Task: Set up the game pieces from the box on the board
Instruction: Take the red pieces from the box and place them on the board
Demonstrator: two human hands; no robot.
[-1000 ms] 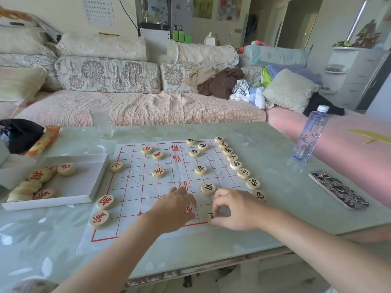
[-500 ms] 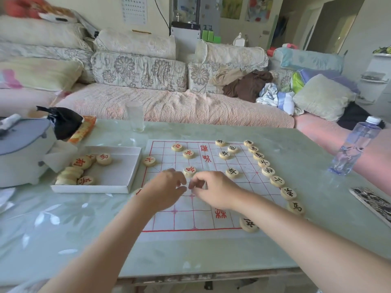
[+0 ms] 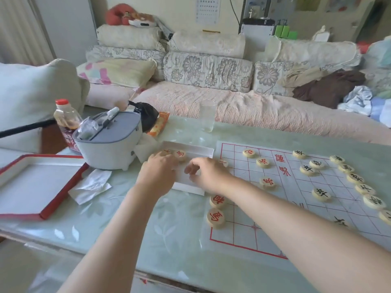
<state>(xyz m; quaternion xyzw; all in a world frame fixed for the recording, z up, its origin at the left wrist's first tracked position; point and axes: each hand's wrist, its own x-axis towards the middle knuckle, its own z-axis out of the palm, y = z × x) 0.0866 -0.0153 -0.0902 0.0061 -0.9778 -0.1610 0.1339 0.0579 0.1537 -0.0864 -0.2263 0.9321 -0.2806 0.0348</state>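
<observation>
white box (image 3: pixel 203 150) sitting on the tabletop (image 3: pixel 118 225) just left of the board (image 3: pixel 264 240), red pieces (image 3: pixel 180 154) inside. left hand (image 3: pixel 158 176) and right hand (image 3: pixel 208 175) reaching in, fingers loosely curled; pinching anything, cannot tell. fetching step. next up, probably: grab a piece, carry to the board's red side.

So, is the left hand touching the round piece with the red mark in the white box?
Cannot tell. In the head view the left hand covers the near edge of the piece in the white box, so neither contact nor gap shows.
</observation>
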